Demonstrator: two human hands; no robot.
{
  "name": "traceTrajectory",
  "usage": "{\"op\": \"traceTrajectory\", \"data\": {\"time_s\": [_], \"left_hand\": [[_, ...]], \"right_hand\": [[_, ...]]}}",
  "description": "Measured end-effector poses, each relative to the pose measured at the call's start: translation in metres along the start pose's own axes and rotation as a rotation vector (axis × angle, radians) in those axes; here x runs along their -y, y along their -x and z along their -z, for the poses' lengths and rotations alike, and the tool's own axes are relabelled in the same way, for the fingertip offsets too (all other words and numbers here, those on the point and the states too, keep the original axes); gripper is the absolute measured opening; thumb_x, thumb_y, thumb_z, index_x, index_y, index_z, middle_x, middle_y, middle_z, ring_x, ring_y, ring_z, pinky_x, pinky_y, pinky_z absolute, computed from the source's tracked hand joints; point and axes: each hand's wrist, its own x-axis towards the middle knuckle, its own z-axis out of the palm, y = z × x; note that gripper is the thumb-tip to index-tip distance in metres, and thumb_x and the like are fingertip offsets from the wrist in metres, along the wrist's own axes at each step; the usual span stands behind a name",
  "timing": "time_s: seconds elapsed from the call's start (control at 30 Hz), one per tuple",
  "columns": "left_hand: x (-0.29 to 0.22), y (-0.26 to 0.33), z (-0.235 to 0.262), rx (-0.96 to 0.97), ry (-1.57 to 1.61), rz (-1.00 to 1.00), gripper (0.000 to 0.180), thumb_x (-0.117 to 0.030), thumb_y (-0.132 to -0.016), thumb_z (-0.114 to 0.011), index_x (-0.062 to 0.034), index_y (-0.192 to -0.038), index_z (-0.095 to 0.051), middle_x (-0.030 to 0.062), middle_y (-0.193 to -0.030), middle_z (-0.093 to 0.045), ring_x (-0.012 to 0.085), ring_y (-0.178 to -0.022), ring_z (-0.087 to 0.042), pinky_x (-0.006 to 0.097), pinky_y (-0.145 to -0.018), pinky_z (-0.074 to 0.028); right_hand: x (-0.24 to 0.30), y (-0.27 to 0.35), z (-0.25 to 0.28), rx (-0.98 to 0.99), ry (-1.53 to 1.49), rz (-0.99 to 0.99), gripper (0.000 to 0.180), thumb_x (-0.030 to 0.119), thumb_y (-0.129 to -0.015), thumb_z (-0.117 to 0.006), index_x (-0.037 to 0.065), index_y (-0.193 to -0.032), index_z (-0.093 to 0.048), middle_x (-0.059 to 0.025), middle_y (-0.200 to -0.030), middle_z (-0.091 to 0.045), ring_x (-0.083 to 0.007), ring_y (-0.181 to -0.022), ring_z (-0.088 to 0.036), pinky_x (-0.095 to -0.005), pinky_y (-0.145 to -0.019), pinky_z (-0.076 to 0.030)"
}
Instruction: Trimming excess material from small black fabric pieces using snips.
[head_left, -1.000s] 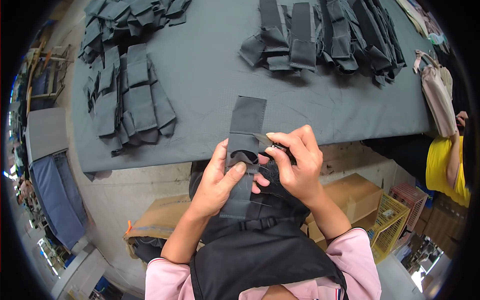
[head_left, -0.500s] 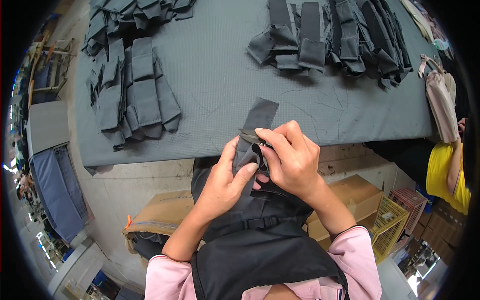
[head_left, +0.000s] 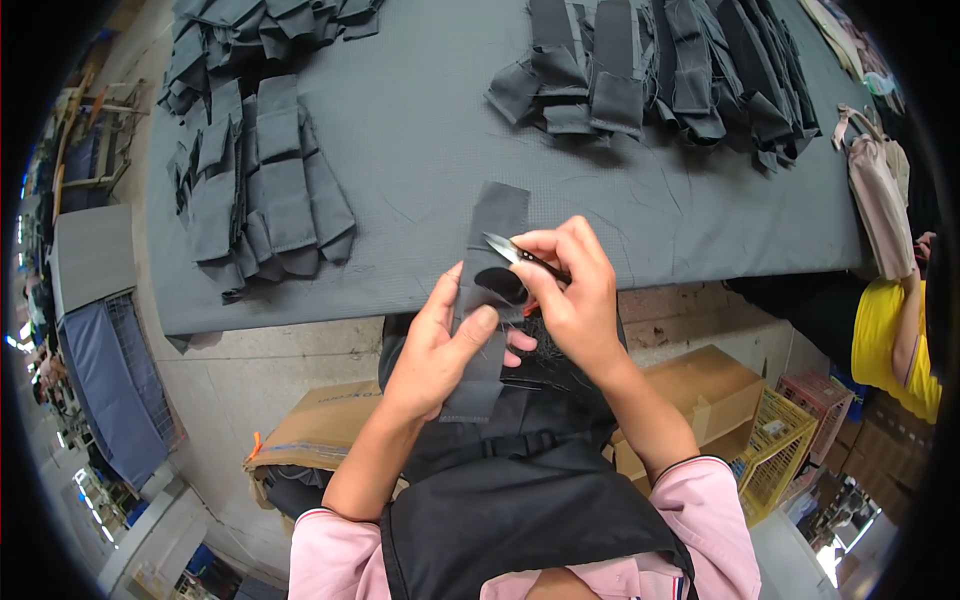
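Observation:
My left hand [head_left: 440, 345] is closed on a dark grey fabric strip [head_left: 499, 210], thumb on top and fingers underneath. The strip runs from above the table edge down over my lap, and a loop of it bulges up at its middle. In my right hand [head_left: 575, 285] are small thread snips [head_left: 512, 250] with a bright metal blade and a dark handle. Their blade tips lie over the strip, just above the loop. Whether the blades touch the cloth I cannot tell. Loose thread ends hang by my left fingers.
Piles of similar grey strips lie on the cloth-covered table [head_left: 420, 150] at the left [head_left: 275, 185] and far right [head_left: 690, 75]. Cardboard boxes [head_left: 705, 395] and yellow plastic crates [head_left: 775, 440] stand below. A person in a yellow top [head_left: 880, 345] is at the right.
The strip now lies straighter, its lower end showing below my left hand. My right hand has moved slightly up, and the snips' blades have come into plain view.

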Motion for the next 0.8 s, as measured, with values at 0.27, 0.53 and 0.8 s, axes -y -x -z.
{"op": "traceTrajectory", "data": {"time_s": [0.27, 0.53, 0.8], "left_hand": [[0.0, -0.005, 0.008, -0.048, 0.104, -0.019, 0.055, -0.031, -0.093, -0.054, -0.0061, -0.135, -0.029, 0.0174, -0.12, -0.056, 0.0233, -0.088, -0.064, 0.03, -0.071, -0.054], [-0.003, -0.004, 0.003, -0.073, 0.006, -0.071, 0.054, -0.029, -0.093, -0.055, -0.0059, -0.136, -0.032, 0.0136, -0.12, -0.056, 0.0178, -0.09, -0.061, 0.028, -0.072, -0.053], [-0.004, -0.004, 0.002, -0.06, -0.017, -0.032, 0.056, -0.029, -0.092, -0.056, -0.0045, -0.136, -0.032, 0.0137, -0.118, -0.057, 0.0181, -0.087, -0.062, 0.028, -0.071, -0.053]], "right_hand": [[0.013, 0.028, 0.028, 0.061, 0.36, 0.255, 0.017, 0.001, -0.073, -0.068, 0.002, -0.09, -0.064, -0.0065, -0.073, -0.049, -0.0156, -0.059, -0.053, -0.0288, -0.049, -0.041], [0.035, 0.02, 0.032, 0.201, 0.671, 0.366, 0.023, 0.007, -0.067, -0.072, 0.004, -0.087, -0.06, -0.006, -0.075, -0.049, -0.0204, -0.055, -0.055, -0.0308, -0.049, -0.043], [0.029, 0.017, 0.028, 0.261, 0.626, 0.352, 0.021, 0.008, -0.068, -0.072, 0.005, -0.086, -0.061, -0.006, -0.075, -0.049, -0.0207, -0.056, -0.057, -0.0314, -0.05, -0.043]]}}
